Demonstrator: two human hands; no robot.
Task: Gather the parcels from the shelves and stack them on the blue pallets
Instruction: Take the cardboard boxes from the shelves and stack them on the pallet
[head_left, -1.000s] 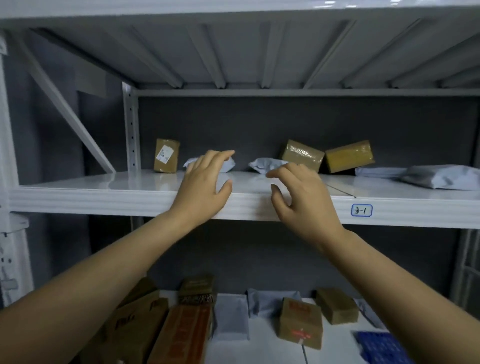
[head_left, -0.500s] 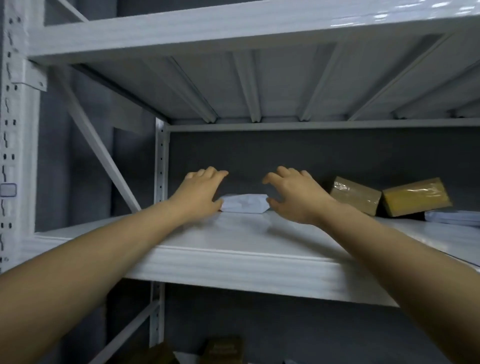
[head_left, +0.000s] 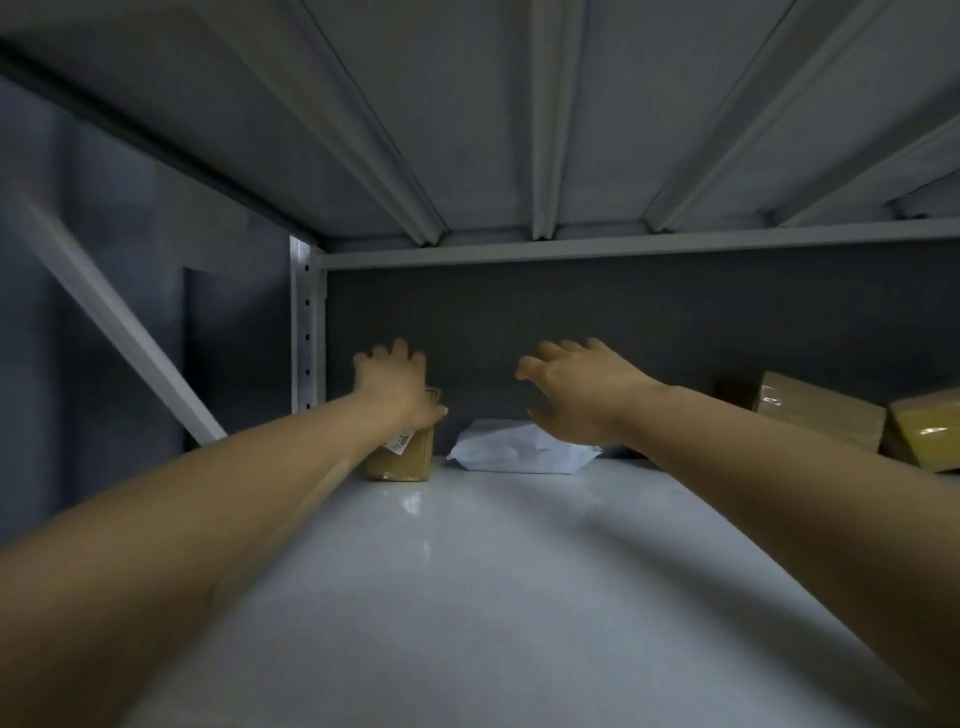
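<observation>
I am leaning deep into the white metal shelf (head_left: 519, 571). A small brown cardboard parcel (head_left: 408, 460) with a white label stands upright against the dark back wall at the left. My left hand (head_left: 395, 387) lies over its top, fingers spread and thumb against the front face. A white poly mailer parcel (head_left: 519, 449) lies flat beside it. My right hand (head_left: 582, 395) hovers just above the mailer with fingers spread and slightly bent, holding nothing.
Two taped brown parcels (head_left: 818, 415) (head_left: 930, 436) lean at the back right of the shelf. A white upright post (head_left: 306, 332) and a diagonal brace (head_left: 119, 322) stand at the left. The ribbed underside of the upper shelf (head_left: 519, 130) hangs low overhead.
My head and both arms have moved further into the shelf. My left hand went left onto the brown parcel, and my right hand came over the white mailer.
</observation>
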